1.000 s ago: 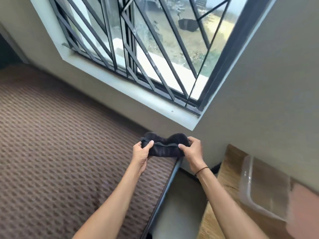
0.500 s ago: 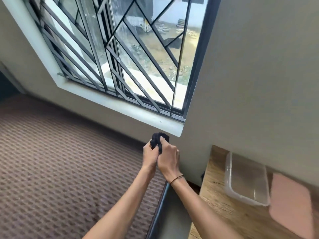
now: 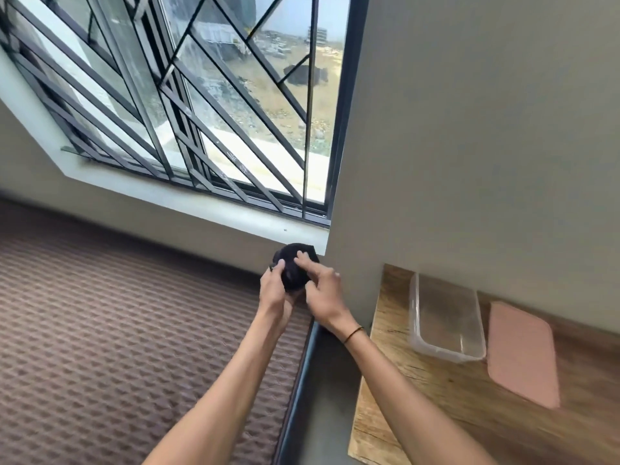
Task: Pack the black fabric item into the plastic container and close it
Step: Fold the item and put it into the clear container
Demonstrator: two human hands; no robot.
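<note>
Your left hand [image 3: 275, 290] cups the black fabric item [image 3: 295, 267] from below & the left side, thumb tip pressed on its upper left edge. The fabric is balled up into a tight rounded wad, held in mid-air. Your right hand [image 3: 323, 293] is on it too: index finger laid across the top of the wad, other fingers curled at its right side. So both hands are closed around the same bundle, touching each other at its lower edge. A thin dark band [image 3: 353, 334] sits on your right wrist.

Rel. to the grip: the clear plastic container [image 3: 446, 317] is to the right & lower, well apart, standing open on the wooden table [image 3: 419, 407], close to the wall. Inside looks bare, as far as the clear walls show. Just beyond it, further right, a pink lid [image 3: 521, 354] lies flat on the same top, beside the container, not on it.

Below & left of the grip spreads the brown patterned mattress [image 3: 117, 330]; its dark edge runs right under your hands, w/ a gap betw. it & the table. Above & behind the grip is the window sill [image 3: 201, 203], w/ the barred window [image 3: 201, 95] over it. The wad sits right in front of the sill's corner.
</note>
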